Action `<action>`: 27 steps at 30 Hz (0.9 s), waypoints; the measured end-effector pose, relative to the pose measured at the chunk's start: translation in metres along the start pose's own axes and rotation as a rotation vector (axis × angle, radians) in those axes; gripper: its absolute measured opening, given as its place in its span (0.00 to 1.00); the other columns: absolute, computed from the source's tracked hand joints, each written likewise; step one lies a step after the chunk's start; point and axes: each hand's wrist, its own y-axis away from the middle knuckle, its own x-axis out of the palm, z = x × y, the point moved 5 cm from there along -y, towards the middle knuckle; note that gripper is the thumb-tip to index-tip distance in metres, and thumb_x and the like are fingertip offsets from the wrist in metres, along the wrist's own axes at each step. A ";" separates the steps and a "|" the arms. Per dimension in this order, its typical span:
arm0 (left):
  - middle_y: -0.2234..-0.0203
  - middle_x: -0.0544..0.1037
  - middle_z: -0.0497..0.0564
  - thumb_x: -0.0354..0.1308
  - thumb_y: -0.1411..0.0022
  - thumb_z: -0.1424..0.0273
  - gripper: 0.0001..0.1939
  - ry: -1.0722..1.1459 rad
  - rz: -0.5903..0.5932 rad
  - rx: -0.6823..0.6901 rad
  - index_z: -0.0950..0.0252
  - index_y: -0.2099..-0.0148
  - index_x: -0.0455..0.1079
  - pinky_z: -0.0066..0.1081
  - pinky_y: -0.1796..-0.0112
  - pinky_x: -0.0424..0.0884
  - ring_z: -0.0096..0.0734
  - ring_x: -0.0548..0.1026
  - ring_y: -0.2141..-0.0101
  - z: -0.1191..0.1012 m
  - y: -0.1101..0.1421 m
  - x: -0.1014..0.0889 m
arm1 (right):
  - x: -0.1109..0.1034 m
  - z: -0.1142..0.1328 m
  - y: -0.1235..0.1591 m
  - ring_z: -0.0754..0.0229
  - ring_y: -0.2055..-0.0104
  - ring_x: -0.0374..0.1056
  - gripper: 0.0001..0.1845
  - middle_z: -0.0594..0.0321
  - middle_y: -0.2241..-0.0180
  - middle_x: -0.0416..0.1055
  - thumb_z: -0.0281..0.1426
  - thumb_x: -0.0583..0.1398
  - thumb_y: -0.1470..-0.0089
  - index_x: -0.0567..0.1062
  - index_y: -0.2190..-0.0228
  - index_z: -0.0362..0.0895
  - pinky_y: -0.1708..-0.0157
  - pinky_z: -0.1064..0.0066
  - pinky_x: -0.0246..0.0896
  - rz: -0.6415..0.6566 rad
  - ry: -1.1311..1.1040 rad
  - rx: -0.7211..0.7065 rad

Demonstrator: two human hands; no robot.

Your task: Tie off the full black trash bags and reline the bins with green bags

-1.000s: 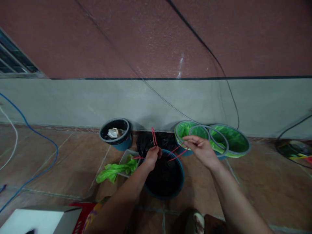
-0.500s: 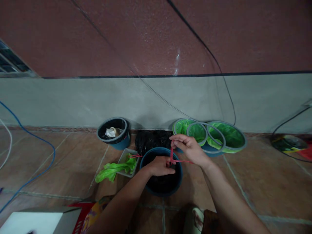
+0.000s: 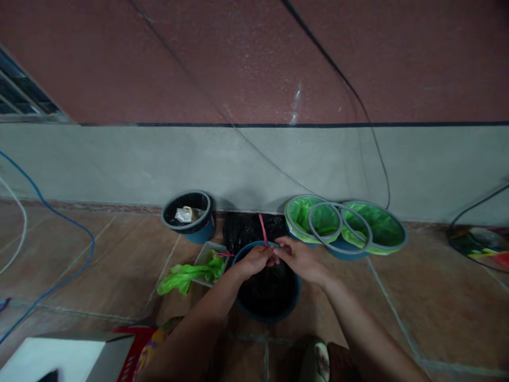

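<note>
A blue bin [image 3: 298, 302] with a black plastic bag [image 3: 266, 297] inside stands in front of me. Over its far rim my left hand [image 3: 257, 260] is closed, pinching a pink string [image 3: 263, 229] at the bag's gathered top. My right hand [image 3: 299, 259] meets it from the right, thumb and fingertips closed at the same spot on the string. One end of the string sticks up past my fingers; the part between them is hidden. Behind the bin, black plastic bags [image 3: 238, 231] lie against the wall.
Left of the bin, a small white basket [image 3: 198, 260] holds a green plastic bag [image 3: 186, 276] and more pink string. A black-lined bin [image 3: 204, 233] stands behind it. On the right are green-lined bins [image 3: 382, 228] with loose grey rings [image 3: 369, 233]. A blue hose [image 3: 75, 225] crosses the left floor.
My right hand has come down and left to meet my left hand. The string, which was stretched out toward the right hand, is now mostly hidden, with one end pointing up.
</note>
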 end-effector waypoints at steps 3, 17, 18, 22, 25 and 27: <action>0.81 0.70 0.46 0.49 0.37 0.47 0.28 0.024 -0.059 -0.045 0.66 0.74 0.70 0.28 0.69 0.64 0.25 0.65 0.76 0.001 -0.001 -0.005 | 0.016 0.002 0.006 0.56 0.58 0.74 0.14 0.55 0.60 0.80 0.31 0.53 0.38 0.77 0.58 0.43 0.59 0.68 0.62 0.156 0.198 -0.003; 0.73 0.81 0.46 0.53 0.36 0.74 0.11 -0.941 0.004 0.312 0.61 0.65 0.77 0.50 0.38 0.55 0.32 0.78 0.65 -0.038 0.022 -0.008 | 0.014 -0.009 0.008 0.53 0.54 0.73 0.19 0.54 0.58 0.79 0.20 0.56 0.53 0.80 0.61 0.44 0.55 0.66 0.64 0.270 0.254 -0.001; 0.73 0.80 0.45 0.52 0.35 0.75 0.12 -1.002 0.006 0.371 0.61 0.64 0.77 0.52 0.37 0.51 0.31 0.78 0.65 -0.041 0.025 -0.005 | 0.014 -0.011 0.005 0.54 0.53 0.73 0.22 0.55 0.57 0.79 0.19 0.55 0.54 0.80 0.60 0.45 0.53 0.67 0.64 0.211 0.179 -0.024; 0.69 0.82 0.47 0.49 0.35 0.79 0.13 -1.132 -0.041 0.574 0.62 0.60 0.74 0.49 0.34 0.48 0.30 0.80 0.64 -0.050 0.033 0.003 | 0.020 -0.010 -0.007 0.56 0.57 0.73 0.20 0.57 0.59 0.80 0.21 0.52 0.51 0.78 0.61 0.45 0.54 0.67 0.66 0.093 -0.120 -0.141; 0.63 0.83 0.49 0.49 0.35 0.80 0.14 -1.117 -0.131 0.689 0.62 0.55 0.73 0.48 0.33 0.50 0.29 0.80 0.62 -0.054 0.036 0.003 | 0.025 -0.006 -0.012 0.57 0.63 0.72 0.10 0.59 0.65 0.78 0.26 0.55 0.50 0.76 0.68 0.44 0.59 0.66 0.66 0.090 -0.253 -0.234; 0.60 0.82 0.50 0.49 0.34 0.80 0.14 -1.097 -0.219 0.732 0.63 0.53 0.72 0.47 0.34 0.55 0.29 0.80 0.61 -0.055 0.038 0.001 | 0.025 -0.006 -0.015 0.58 0.65 0.70 0.05 0.60 0.68 0.77 0.29 0.59 0.50 0.75 0.70 0.44 0.61 0.66 0.66 0.089 -0.336 -0.255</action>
